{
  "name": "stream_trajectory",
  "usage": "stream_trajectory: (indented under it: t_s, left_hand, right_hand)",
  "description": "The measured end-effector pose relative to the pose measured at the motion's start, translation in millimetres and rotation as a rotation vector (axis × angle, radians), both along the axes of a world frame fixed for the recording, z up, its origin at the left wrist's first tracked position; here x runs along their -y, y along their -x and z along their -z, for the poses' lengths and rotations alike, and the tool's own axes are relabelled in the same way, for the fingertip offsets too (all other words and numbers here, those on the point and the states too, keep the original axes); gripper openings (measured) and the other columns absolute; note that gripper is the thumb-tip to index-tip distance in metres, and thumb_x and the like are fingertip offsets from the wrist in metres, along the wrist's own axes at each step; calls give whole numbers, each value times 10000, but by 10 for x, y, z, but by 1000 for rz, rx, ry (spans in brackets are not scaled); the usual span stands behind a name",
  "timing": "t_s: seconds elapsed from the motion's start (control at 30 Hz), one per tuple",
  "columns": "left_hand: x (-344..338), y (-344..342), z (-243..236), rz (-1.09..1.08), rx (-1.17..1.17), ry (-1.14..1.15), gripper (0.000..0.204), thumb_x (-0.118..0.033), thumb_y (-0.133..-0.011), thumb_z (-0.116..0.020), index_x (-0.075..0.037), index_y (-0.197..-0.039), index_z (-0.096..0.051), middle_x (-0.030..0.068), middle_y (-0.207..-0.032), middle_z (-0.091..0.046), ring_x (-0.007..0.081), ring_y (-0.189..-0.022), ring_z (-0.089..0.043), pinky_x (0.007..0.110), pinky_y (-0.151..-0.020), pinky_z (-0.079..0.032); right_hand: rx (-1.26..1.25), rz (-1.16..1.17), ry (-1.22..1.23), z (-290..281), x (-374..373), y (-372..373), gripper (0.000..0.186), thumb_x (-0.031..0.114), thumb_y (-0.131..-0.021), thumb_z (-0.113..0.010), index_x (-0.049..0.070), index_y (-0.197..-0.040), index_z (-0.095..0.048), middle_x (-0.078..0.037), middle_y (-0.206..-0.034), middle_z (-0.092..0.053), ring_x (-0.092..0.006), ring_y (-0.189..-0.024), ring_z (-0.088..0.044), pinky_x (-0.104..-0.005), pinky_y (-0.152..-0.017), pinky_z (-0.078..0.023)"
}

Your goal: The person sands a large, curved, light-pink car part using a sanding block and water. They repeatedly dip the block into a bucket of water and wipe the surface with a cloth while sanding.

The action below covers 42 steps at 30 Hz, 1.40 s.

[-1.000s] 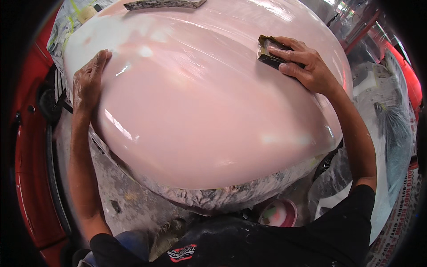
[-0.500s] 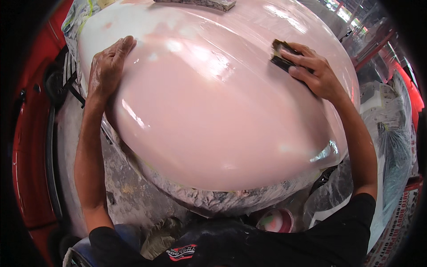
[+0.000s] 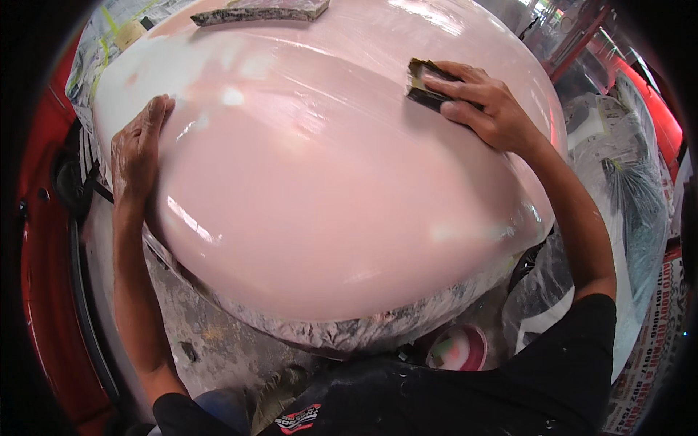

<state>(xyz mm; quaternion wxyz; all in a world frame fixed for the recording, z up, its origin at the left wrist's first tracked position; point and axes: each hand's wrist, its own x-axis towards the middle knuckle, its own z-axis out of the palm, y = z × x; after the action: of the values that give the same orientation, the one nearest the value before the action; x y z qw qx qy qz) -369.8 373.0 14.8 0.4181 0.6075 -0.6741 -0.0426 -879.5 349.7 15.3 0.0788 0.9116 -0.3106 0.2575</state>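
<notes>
A large rounded pale-pink and white body panel (image 3: 305, 218), glossy and wet-looking, spreads in front of me. My right hand (image 3: 483, 105) grips a dark sanding block (image 3: 423, 85) against the panel's far right part, thumb on the near side and fingers over the top. On the panel's left edge lies my left hand (image 3: 138, 152), holding nothing. Its fingers are stretched forward and partly hidden behind one another. Toward the far side, a long flat grey slab (image 3: 262, 11) rests on the panel.
Masking paper (image 3: 349, 334) skirts the panel's near edge. Below it on the floor stands a pink-rimmed bucket (image 3: 476, 349). Clear plastic sheeting (image 3: 629, 196) drapes something at right. A red car body (image 3: 47, 291) is at left. A small tan block (image 3: 131, 34) sits far left.
The view has shifted, so the panel and grey slab appear farther left. Both hands appear farther left too, the left one also lower. The right hand keeps its grip on the sanding block.
</notes>
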Motion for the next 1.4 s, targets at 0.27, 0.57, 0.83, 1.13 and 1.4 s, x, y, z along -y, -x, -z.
stream_trajectory:
  t_s: [0.27, 0.57, 0.83, 1.13, 1.4]
  left_hand:
    - [176, 196, 92, 109, 5, 57, 590, -471, -1076, -443, 43, -1225, -691, 182, -1270, -697, 265, -1271, -611, 332, -1103, -411]
    - [50, 51, 2, 34, -14, 24, 626, -483, -1075, -436, 74, -1222, -679, 192, -1308, -675, 260, -1287, -599, 338, -1121, -393]
    - [33, -3, 33, 45, -18, 37, 617, -479, -1073, -449, 73, -1232, -674, 196, -1278, -690, 257, -1267, -612, 327, -1106, -407]
    - [183, 171, 77, 125, -135, 53, 596, -460, -1079, -445, 68, -1242, -669, 199, -1251, -701, 262, -1244, -629, 333, -1099, -420]
    - [-51, 20, 12, -14, 21, 7, 594, -466, -1072, -458, 63, -1244, -668, 201, -1255, -699, 272, -1246, -629, 338, -1092, -420]
  right_hand:
    - [0, 317, 58, -153, 1173, -26, 412, 387, -988, -619, 216, -1360, -664, -154, -1341, -654, -321, -1189, -628, -380, -1064, -456]
    - [11, 209, -3, -138, 624, -17, 373, 304, -972, -653, 220, -1334, -685, -178, -1372, -617, -337, -1172, -622, -400, -1045, -458]
    - [55, 156, -124, -71, 190, -43, 378, 293, -971, -654, 170, -1328, -683, -191, -1389, -605, -367, -1164, -629, -430, -1018, -479]
    - [42, 187, -10, -241, 814, 201, 411, 328, -981, -641, 182, -1365, -658, -169, -1409, -603, -330, -1233, -608, -378, -1071, -450]
    - [34, 103, -79, 29, -265, 189, 396, 319, -953, -655, 199, -1329, -691, -219, -1352, -628, -404, -1162, -618, -457, -1066, -433]
